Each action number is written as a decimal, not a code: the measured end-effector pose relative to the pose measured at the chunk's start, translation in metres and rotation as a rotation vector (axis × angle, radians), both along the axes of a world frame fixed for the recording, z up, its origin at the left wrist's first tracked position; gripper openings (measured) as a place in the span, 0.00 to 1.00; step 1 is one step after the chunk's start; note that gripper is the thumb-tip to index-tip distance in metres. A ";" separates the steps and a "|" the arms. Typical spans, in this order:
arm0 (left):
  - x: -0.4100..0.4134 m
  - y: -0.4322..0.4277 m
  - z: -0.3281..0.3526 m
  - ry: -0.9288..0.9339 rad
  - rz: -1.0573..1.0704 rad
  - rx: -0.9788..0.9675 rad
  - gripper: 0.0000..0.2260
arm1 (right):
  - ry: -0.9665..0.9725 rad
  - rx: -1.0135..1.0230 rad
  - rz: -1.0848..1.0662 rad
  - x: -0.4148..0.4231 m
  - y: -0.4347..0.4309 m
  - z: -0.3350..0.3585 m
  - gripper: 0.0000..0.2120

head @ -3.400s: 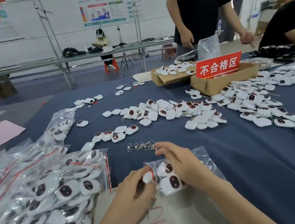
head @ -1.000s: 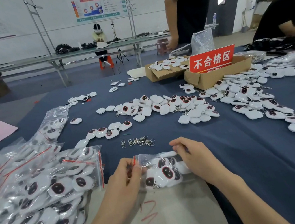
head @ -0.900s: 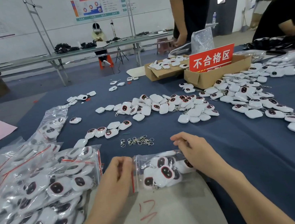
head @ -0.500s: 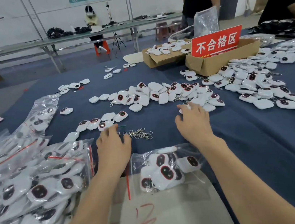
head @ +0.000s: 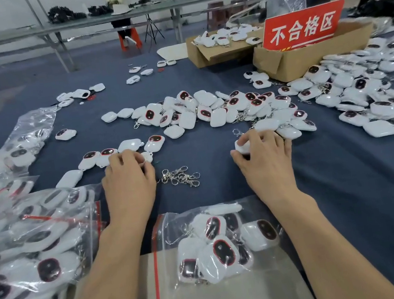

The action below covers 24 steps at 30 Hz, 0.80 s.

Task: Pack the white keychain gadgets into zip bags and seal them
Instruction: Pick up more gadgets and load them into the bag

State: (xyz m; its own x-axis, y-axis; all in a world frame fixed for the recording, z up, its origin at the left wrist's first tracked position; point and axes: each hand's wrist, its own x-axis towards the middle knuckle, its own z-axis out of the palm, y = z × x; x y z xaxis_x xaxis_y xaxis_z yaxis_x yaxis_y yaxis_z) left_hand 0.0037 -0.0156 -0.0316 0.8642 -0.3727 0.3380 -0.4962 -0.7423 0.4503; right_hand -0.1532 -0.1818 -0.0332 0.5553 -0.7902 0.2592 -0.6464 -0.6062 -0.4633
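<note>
A filled zip bag (head: 219, 242) with several white keychain gadgets lies near the table's front edge, between my forearms. My left hand (head: 129, 181) reaches past it to a short row of loose gadgets (head: 129, 145), fingers curled over one of them. My right hand (head: 265, 157) is at the near edge of the big middle pile (head: 211, 112), its fingers curled round a white gadget (head: 242, 146). More loose gadgets (head: 366, 97) spread to the right.
A heap of packed zip bags (head: 27, 249) fills the left. Loose metal clasps (head: 179, 177) lie between my hands. Two cardboard boxes (head: 304, 58) with a red sign (head: 302, 25) stand at the back right, a person behind them. Brown card (head: 237, 298) lies at the front edge.
Both hands let go of the filled bag, which now lies on the table, and reached forward to the loose gadgets. The right hand has taken hold of one gadget.
</note>
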 end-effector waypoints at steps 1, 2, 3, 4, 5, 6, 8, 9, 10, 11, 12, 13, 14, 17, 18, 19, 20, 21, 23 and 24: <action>0.001 0.000 0.000 0.010 0.005 -0.012 0.09 | -0.006 -0.007 0.010 0.001 -0.001 -0.001 0.12; 0.002 -0.001 0.000 0.022 0.007 -0.007 0.12 | -0.013 -0.012 0.022 0.001 -0.001 -0.002 0.12; 0.003 -0.001 0.000 0.031 0.008 0.020 0.14 | -0.023 -0.016 0.039 0.002 -0.001 -0.003 0.12; 0.004 -0.002 -0.001 0.033 0.007 0.060 0.16 | -0.034 -0.015 0.060 0.002 -0.002 -0.003 0.13; 0.004 -0.002 -0.001 0.027 0.006 0.094 0.16 | -0.045 -0.004 0.088 0.002 -0.002 -0.003 0.14; 0.004 -0.002 -0.002 0.019 0.006 0.107 0.16 | -0.053 0.012 0.121 0.002 -0.001 -0.002 0.15; 0.005 -0.002 -0.002 0.017 0.001 0.072 0.16 | -0.060 0.033 0.188 0.003 0.000 -0.002 0.19; 0.005 -0.002 -0.002 0.024 -0.014 0.034 0.17 | -0.063 0.033 0.221 0.003 0.001 -0.001 0.20; 0.005 -0.002 -0.002 0.041 -0.039 -0.018 0.17 | -0.070 0.031 0.254 0.004 0.002 -0.001 0.22; 0.005 -0.002 -0.003 0.066 -0.073 -0.081 0.18 | -0.085 0.036 0.287 0.004 0.003 0.000 0.23; 0.006 -0.002 -0.003 0.097 -0.108 -0.141 0.18 | -0.110 0.053 0.319 0.004 0.003 0.000 0.24; 0.006 -0.002 -0.003 0.124 -0.139 -0.183 0.18 | -0.136 0.079 0.348 0.003 0.003 0.000 0.25; 0.006 -0.002 -0.004 0.142 -0.157 -0.205 0.19 | -0.155 0.107 0.373 0.002 0.002 -0.001 0.26; 0.008 -0.002 -0.005 0.182 -0.173 -0.231 0.19 | -0.180 0.173 0.427 0.001 0.001 -0.003 0.27; 0.008 -0.002 -0.005 0.190 -0.175 -0.235 0.19 | -0.191 0.187 0.440 0.001 0.000 -0.004 0.28; 0.009 -0.001 -0.005 0.195 -0.177 -0.237 0.20 | -0.205 0.201 0.451 0.002 0.000 -0.004 0.29; 0.009 -0.001 -0.005 0.196 -0.179 -0.240 0.20 | -0.220 0.217 0.461 0.003 -0.001 -0.005 0.30; 0.009 -0.001 -0.005 0.192 -0.179 -0.243 0.20 | -0.240 0.240 0.469 0.003 -0.002 -0.005 0.31; 0.010 -0.001 -0.005 0.180 -0.167 -0.248 0.20 | -0.300 0.311 0.468 0.004 -0.004 -0.005 0.32; 0.011 -0.001 -0.005 0.174 -0.150 -0.244 0.20 | -0.335 0.352 0.461 0.005 -0.004 -0.005 0.32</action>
State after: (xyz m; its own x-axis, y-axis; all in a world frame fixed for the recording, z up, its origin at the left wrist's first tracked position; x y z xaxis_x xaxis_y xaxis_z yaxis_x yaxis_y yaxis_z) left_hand 0.0144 -0.0170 -0.0370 0.8582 -0.4267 0.2852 -0.4921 -0.5263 0.6934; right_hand -0.1483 -0.1863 -0.0379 0.7906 -0.5606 0.2464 -0.1445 -0.5617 -0.8146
